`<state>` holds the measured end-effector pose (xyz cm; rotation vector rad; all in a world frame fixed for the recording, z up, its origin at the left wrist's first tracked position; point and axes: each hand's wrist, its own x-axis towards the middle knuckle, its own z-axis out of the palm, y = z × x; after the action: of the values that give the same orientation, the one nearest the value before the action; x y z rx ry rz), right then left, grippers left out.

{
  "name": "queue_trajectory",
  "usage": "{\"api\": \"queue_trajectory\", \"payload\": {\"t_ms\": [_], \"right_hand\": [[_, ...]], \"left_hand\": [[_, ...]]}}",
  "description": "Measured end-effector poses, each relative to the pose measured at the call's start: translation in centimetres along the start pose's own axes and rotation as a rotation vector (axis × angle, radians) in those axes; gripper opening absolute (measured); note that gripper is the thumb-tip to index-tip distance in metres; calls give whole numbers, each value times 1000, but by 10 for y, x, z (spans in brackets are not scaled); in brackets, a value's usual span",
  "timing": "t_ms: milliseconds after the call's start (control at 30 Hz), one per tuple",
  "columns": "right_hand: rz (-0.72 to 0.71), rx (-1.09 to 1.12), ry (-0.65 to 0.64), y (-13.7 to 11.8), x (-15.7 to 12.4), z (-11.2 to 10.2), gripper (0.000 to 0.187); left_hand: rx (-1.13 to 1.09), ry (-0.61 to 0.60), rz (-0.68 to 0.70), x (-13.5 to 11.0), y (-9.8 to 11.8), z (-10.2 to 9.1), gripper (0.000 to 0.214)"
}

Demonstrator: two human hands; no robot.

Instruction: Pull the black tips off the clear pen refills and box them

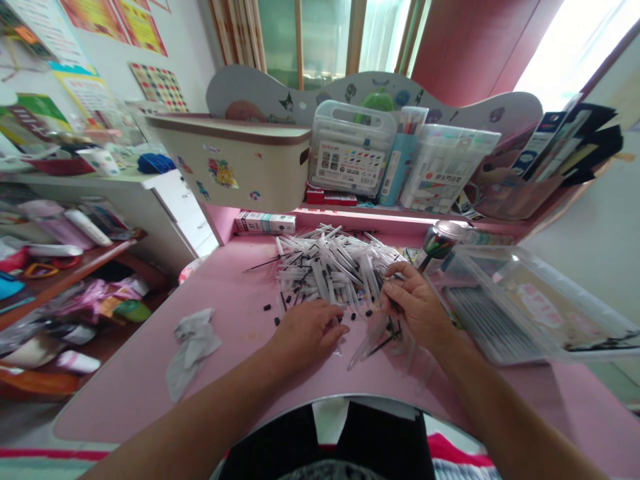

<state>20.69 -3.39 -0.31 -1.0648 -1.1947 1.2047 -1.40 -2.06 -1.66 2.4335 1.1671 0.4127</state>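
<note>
A heap of clear pen barrels (pixel 343 257), mixed with thin black refills, lies on the pink desk (pixel 235 287). Several small black caps (pixel 267 307) are scattered along its near edge. My left hand (pixel 310 333) rests at the front of the heap, its fingers curled towards the thumb; what they hold, if anything, is hidden. Pinched closed, my right hand (pixel 413 300) is at the heap's right front edge, and its fingers hide what they grip. Just below it lie a few loose clear barrels (pixel 367 343) and dark refills.
At right, an open clear plastic box (pixel 500 327) holds a row of grey sticks beside a can (pixel 443 240). A crumpled grey cloth (pixel 193 347) lies at left. Above the heap, a shelf carries a beige bin (pixel 240 167), marker cases (pixel 350 150) and a pen holder (pixel 520 187).
</note>
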Motion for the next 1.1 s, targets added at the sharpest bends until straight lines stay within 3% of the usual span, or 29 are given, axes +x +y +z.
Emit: {"api": "queue_trajectory", "payload": {"t_ms": [167, 300, 500, 733, 1100], "right_hand": [[121, 235, -21, 6, 5, -7, 19], [150, 349, 5, 4, 6, -6, 32], [74, 310, 118, 9, 6, -4, 25], [-32, 339, 230, 11, 8, -2, 23], [-39, 238, 149, 16, 6, -1, 19]], "left_hand": [[18, -10, 4, 0, 2, 3, 21], [-41, 101, -52, 0, 1, 3, 17], [-76, 168, -144, 0, 1, 0, 5], [-125, 87, -26, -2, 2, 1, 34], [-107, 39, 57, -3, -1, 4, 38]]}}
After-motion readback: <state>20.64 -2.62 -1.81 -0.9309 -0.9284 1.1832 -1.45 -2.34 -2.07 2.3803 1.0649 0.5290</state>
